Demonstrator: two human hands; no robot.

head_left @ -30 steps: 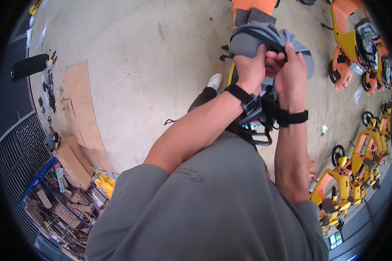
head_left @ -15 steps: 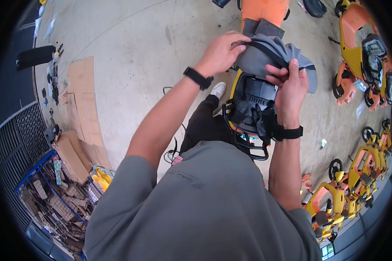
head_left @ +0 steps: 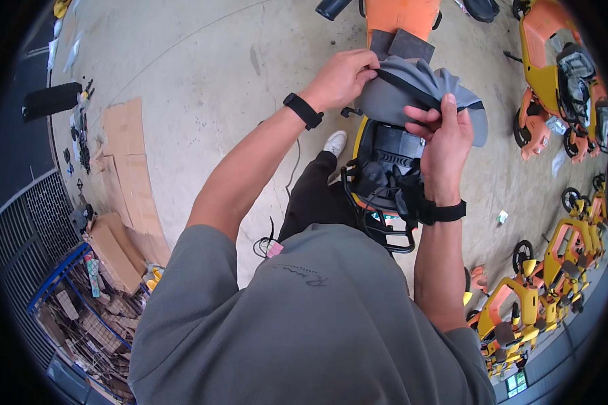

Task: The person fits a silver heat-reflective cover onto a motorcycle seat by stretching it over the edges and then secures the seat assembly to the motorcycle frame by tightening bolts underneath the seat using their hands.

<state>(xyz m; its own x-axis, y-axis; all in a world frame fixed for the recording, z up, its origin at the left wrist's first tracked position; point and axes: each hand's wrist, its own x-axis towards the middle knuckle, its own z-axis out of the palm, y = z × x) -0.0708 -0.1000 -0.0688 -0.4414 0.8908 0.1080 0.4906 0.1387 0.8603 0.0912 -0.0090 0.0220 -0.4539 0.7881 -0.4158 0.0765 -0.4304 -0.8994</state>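
Observation:
A grey fabric cover [head_left: 412,91] with a black edge band is stretched between both hands above the black rear part [head_left: 385,172] of a yellow and orange vehicle. My left hand [head_left: 341,77] pinches the cover's left edge. My right hand [head_left: 442,135] grips its bunched right side. Each wrist wears a black band. A black metal frame [head_left: 378,229] sits just below the cover, close to my body.
Flattened cardboard sheets [head_left: 125,169] lie on the concrete floor to the left, with a blue rack of scrap [head_left: 74,304] below them. Several orange and yellow ride-on vehicles [head_left: 561,81] stand along the right side. A black object [head_left: 51,100] lies at far left.
My hands have moved apart and spread the grey cover wider. A second ago it was bunched between both hands held close together; the left hand has shifted left.

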